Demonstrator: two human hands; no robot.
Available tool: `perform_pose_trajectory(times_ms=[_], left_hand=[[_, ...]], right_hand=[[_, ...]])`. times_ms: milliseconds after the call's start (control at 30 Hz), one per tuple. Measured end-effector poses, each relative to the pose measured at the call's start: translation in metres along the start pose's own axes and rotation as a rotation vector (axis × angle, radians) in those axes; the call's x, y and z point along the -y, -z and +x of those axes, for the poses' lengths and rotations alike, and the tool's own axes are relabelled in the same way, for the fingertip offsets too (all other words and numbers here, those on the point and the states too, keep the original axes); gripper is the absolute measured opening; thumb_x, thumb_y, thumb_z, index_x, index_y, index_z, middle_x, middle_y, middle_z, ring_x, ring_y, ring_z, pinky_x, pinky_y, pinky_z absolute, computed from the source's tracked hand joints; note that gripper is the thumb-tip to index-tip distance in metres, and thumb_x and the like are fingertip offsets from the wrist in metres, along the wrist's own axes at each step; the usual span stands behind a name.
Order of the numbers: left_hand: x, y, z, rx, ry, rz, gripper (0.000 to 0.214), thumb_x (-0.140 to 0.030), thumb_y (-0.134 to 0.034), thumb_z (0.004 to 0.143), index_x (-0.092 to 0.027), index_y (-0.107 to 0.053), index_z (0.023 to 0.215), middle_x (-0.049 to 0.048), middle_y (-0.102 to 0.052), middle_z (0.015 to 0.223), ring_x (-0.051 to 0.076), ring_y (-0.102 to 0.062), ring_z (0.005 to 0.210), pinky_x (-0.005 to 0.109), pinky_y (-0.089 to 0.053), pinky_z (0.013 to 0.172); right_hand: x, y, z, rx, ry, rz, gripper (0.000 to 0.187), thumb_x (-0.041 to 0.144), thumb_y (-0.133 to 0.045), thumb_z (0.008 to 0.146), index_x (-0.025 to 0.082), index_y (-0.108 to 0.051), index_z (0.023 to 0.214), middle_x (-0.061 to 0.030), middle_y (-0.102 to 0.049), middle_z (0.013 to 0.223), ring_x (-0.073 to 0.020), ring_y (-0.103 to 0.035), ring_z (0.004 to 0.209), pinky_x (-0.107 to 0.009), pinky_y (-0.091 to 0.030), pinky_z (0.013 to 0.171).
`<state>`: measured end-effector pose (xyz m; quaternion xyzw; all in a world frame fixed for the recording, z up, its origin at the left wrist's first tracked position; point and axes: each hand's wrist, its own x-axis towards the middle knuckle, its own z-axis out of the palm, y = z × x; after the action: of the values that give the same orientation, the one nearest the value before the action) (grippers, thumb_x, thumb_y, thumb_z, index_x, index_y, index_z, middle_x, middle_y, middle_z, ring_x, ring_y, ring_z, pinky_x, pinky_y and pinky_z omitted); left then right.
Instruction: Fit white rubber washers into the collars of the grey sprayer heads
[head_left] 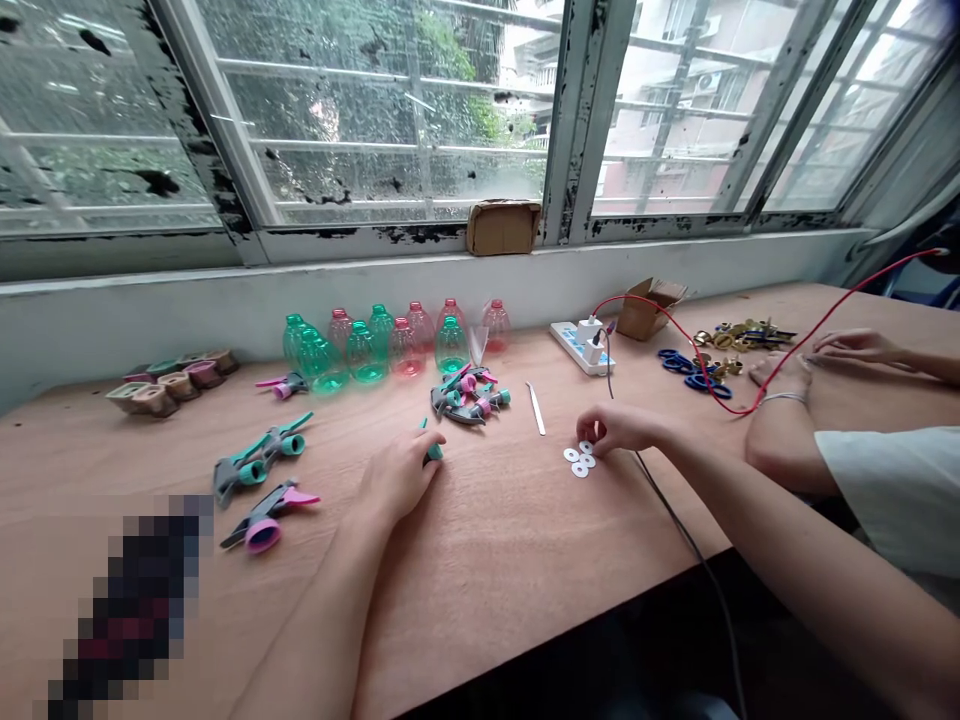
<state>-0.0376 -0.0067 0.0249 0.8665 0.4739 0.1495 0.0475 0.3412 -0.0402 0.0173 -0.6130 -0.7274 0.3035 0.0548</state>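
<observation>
Teal plastic part (433,452), light and stiff, apparently pinched in left hand (397,475); right hand (619,428) half-curled, resting on thin white washers (579,458), best lifted by rims.

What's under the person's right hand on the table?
Several white washers lie on the table under the right hand; whatever sits directly beneath the hand is covered.

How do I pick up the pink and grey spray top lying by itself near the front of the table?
Grab the spray top around its grey middle, coming from above. It lies on its side on the table, so your fingers can probably close around it there. The pink trigger sticks out at one end and the round pink cup at the other, so the middle looks steadiest.
</observation>
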Motion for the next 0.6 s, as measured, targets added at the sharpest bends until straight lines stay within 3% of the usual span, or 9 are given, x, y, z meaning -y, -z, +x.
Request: perform_pose_trajectory(times_ms=[200, 333, 467, 600], left_hand=[[-0.005, -0.004, -0.001, -0.035, -0.021, -0.252, 0.036, -0.020, -0.057, 0.077, -0.029, -0.064, 0.111, 0.0009, -0.070, 0.104, 0.022, -0.064, 0.094, 0.032, -0.049, 0.084], [-0.004, -0.014, -0.002, -0.076, -0.026, -0.466, 0.040, -0.018, -0.059, 0.073, -0.025, -0.063, 0.112, 0.0000, -0.070, 0.096, 0.016, -0.066, 0.079, 0.029, -0.053, 0.076], [-0.004, -0.025, -0.001, -0.108, -0.013, -0.633, 0.040, -0.021, -0.061, 0.073, -0.022, -0.063, 0.112, 0.0033, -0.068, 0.102, 0.015, -0.065, 0.073, 0.029, -0.056, 0.070], [-0.007, -0.027, -0.002, -0.110, -0.018, -0.755, 0.038, -0.023, -0.065, 0.072, -0.019, -0.063, 0.109, 0.0053, -0.068, 0.104, 0.016, -0.066, 0.077, 0.030, -0.058, 0.069]], right_hand=[[-0.003, 0.002, 0.007, 0.060, 0.014, 0.026, 0.021, 0.028, -0.071, 0.062, 0.016, -0.063, 0.077, 0.0016, -0.063, 0.071, -0.0110, -0.054, 0.060, -0.020, -0.036, 0.051], [0.010, -0.003, 0.005, -0.014, 0.065, 0.273, 0.026, 0.038, -0.071, 0.066, 0.015, -0.058, 0.070, 0.0017, -0.060, 0.061, -0.0103, -0.054, 0.054, -0.021, -0.038, 0.050], [0.066, -0.032, 0.014, -0.277, 0.259, 0.685, 0.033, 0.042, -0.075, 0.066, 0.014, -0.060, 0.074, 0.0001, -0.061, 0.064, -0.0099, -0.055, 0.055, -0.022, -0.044, 0.052], [0.133, -0.068, 0.043, -0.292, 0.417, 0.840, 0.031, 0.038, -0.077, 0.065, 0.015, -0.063, 0.082, -0.0003, -0.064, 0.064, -0.0114, -0.057, 0.054, -0.023, -0.046, 0.050]])
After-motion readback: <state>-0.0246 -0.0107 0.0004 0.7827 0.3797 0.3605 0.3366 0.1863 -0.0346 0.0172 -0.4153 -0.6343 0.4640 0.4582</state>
